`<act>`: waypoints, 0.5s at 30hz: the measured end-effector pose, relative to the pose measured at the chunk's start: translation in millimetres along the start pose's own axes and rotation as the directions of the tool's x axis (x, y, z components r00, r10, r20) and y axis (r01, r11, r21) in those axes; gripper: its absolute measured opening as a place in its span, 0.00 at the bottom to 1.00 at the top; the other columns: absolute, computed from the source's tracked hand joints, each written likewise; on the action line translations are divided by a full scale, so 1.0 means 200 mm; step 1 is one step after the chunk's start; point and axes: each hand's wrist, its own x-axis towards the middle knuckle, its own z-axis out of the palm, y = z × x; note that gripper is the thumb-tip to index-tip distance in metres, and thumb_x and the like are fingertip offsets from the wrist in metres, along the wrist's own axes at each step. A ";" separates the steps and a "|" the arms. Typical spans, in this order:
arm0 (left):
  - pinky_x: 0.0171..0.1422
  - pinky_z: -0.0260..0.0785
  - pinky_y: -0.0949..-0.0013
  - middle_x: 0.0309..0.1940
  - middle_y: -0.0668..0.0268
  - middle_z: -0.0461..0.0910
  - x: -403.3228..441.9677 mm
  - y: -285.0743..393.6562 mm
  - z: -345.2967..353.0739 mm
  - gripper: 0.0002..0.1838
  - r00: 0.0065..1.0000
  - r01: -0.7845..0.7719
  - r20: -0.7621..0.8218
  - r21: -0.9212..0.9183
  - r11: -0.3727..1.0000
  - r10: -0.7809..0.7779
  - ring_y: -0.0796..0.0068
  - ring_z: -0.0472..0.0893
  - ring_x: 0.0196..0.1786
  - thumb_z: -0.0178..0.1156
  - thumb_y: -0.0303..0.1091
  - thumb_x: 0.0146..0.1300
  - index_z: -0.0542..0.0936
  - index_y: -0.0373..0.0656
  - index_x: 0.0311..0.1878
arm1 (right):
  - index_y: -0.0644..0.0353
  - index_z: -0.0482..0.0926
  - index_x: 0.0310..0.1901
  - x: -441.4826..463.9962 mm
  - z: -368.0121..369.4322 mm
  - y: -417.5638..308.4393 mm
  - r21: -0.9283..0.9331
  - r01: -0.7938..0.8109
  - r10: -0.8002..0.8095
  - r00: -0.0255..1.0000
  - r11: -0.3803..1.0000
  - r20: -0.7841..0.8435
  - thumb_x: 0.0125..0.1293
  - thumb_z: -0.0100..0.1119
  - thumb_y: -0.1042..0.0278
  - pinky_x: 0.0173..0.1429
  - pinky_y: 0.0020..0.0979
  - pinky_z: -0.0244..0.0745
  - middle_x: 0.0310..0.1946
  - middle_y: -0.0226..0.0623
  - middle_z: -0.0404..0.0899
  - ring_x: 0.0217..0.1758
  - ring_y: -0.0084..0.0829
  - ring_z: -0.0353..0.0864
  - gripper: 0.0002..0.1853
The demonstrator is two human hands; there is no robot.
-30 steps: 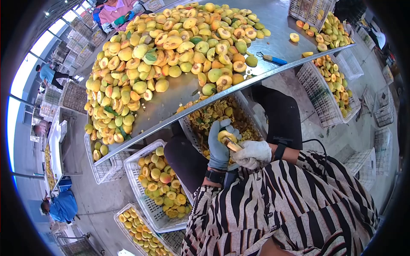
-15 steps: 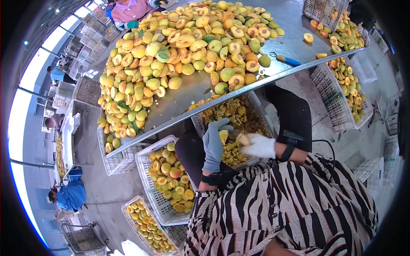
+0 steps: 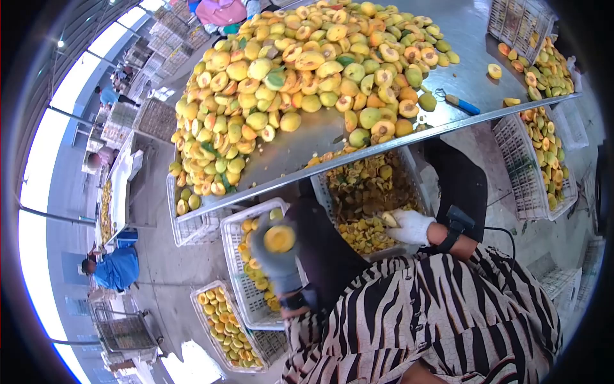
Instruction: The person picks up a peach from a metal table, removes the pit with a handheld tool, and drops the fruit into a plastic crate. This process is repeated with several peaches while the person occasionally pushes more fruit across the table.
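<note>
My left hand [image 3: 272, 256], in a grey glove and blurred by motion, is over the white crate of peaches [image 3: 240, 297]. Against its fingers is a cut peach half [image 3: 279, 239], its yellow flesh facing up. My right hand [image 3: 411, 228], in a white glove, is closed around a small pale thing [image 3: 389, 219] whose kind I cannot make out. Below that hand, a crate [image 3: 419, 176] between my knees holds yellow fruit scraps [image 3: 364, 233]. A large heap of whole and cut peaches [image 3: 307, 64] covers much of the metal table in front of me.
The metal table's edge [image 3: 384, 148] runs just beyond my knees. A blue-handled tool [image 3: 462, 104] lies on it. More peach crates stand at right [image 3: 521, 169] and lower left [image 3: 220, 326]. A person in pink [image 3: 220, 11] is across the table; another in blue [image 3: 116, 269] is at left.
My left hand has moved left, from above the scraps crate to the peach crate, with the peach half. My right hand stays over the scraps. The whole view has shifted slightly.
</note>
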 end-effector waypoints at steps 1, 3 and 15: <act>0.60 0.70 0.65 0.49 0.57 0.79 0.01 -0.10 -0.10 0.26 0.992 0.034 -0.098 -0.416 0.909 -0.082 0.68 0.78 0.51 0.70 0.36 0.58 0.76 0.35 0.57 | 0.63 0.78 0.49 -0.02 -0.02 -0.02 0.006 -0.020 0.020 1.000 1.000 -0.001 0.62 0.58 0.52 0.51 0.44 0.75 0.41 0.56 0.81 0.46 0.54 0.81 0.22; 0.62 0.68 0.62 0.53 0.57 0.79 0.10 -0.27 -0.29 0.24 0.912 0.198 -0.327 -0.177 0.964 -0.247 0.66 0.77 0.52 0.47 0.44 0.75 0.75 0.31 0.58 | 0.64 0.78 0.47 -0.03 -0.02 0.00 0.039 -0.045 0.042 0.996 0.998 0.083 0.62 0.59 0.50 0.50 0.42 0.76 0.39 0.58 0.81 0.45 0.53 0.82 0.23; 0.68 0.63 0.60 0.61 0.48 0.73 0.74 0.35 1.10 0.30 0.874 0.013 0.486 -0.024 1.000 0.001 0.57 0.72 0.63 0.62 0.38 0.63 0.68 0.33 0.66 | 0.60 0.82 0.43 0.14 0.29 0.24 0.264 -0.077 0.081 0.997 0.962 -0.005 0.56 0.59 0.54 0.46 0.43 0.76 0.37 0.50 0.83 0.42 0.48 0.83 0.19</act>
